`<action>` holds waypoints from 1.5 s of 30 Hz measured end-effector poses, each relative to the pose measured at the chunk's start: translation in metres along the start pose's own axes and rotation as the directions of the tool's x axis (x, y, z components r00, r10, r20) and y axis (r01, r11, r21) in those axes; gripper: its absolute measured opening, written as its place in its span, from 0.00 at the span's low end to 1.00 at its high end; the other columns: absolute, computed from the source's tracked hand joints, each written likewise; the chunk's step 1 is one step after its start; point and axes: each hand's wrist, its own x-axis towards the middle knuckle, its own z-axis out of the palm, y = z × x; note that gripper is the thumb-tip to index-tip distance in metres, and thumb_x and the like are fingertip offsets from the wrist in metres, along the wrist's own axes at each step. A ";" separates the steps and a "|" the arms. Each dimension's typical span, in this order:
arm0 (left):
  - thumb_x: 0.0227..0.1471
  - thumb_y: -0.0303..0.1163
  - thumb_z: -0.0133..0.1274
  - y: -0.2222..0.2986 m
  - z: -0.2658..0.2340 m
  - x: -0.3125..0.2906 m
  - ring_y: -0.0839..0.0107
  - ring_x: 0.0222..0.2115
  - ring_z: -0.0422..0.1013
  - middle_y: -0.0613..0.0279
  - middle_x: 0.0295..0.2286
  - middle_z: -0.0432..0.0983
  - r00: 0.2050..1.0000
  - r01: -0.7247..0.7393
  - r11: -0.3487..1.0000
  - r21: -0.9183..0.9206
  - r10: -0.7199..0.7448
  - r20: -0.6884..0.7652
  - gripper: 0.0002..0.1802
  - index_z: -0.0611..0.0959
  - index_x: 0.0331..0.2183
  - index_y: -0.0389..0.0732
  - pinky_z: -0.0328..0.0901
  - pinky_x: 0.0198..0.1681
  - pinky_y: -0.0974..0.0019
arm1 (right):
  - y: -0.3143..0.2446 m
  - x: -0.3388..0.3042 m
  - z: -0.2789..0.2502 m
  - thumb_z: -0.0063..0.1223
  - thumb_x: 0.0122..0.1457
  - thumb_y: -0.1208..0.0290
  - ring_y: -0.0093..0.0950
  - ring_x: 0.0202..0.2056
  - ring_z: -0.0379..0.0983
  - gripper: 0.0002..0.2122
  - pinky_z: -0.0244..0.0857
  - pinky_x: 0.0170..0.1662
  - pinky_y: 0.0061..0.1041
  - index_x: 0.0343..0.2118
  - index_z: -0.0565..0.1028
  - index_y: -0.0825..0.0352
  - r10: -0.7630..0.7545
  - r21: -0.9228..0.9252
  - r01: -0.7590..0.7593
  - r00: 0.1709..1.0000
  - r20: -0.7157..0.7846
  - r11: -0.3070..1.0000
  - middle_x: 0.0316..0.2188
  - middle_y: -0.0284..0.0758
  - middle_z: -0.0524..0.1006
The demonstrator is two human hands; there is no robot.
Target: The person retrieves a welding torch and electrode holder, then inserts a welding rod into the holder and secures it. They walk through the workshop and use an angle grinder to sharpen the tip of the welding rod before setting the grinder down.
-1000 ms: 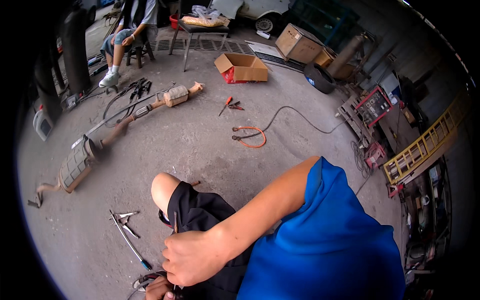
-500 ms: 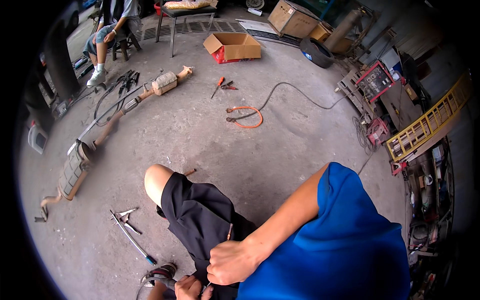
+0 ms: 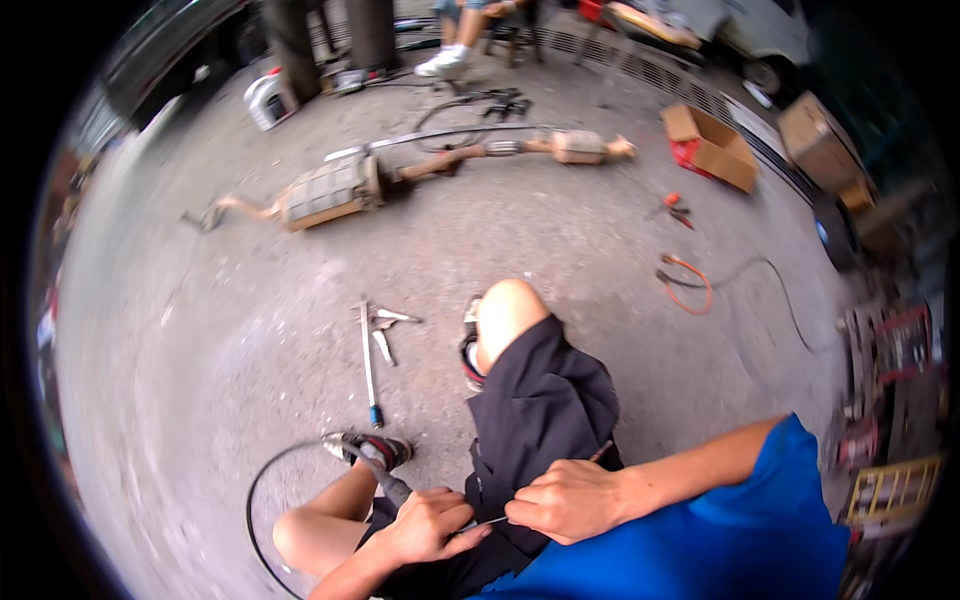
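Down at the lap, thin black cable [image 3: 300,470] with a rubbery sleeve, looping round over rough grey concrete floor [image 3: 200,330]. Left hand [image 3: 430,522] clenched around the sleeve end; right hand [image 3: 570,500] pinching a fine bare wire [image 3: 488,521] drawn from it. Beyond the cable loop, a slim metal rod [image 3: 367,360] beside pliers [image 3: 385,325]; farther off, a rusty, ribbed exhaust pipe [image 3: 330,190].

My left hand [image 3: 425,523] wraps the black cable's [image 3: 258,478] end fitting, so I can't make out the part inside the fist. Whatever my right hand [image 3: 568,498] pinches is too thin to identify. At the top edge, the seated person [image 3: 462,30] is cut off above the shins. The right rim's racks [image 3: 890,400] smear into blur, and the small tools [image 3: 383,325] left of my knee stay too small to name.
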 end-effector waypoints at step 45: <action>0.66 0.52 0.39 0.415 -0.599 -0.603 0.70 0.16 0.62 0.66 0.11 0.58 -0.891 0.273 0.932 -0.238 0.152 -0.429 0.28 0.61 0.18 0.46 0.63 0.25 0.64 | -0.327 0.764 -0.126 0.50 0.60 0.73 0.39 0.42 0.78 0.11 0.70 0.46 0.32 0.43 0.79 0.68 0.233 -0.014 -0.233 0.968 0.094 0.972 0.39 0.47 0.80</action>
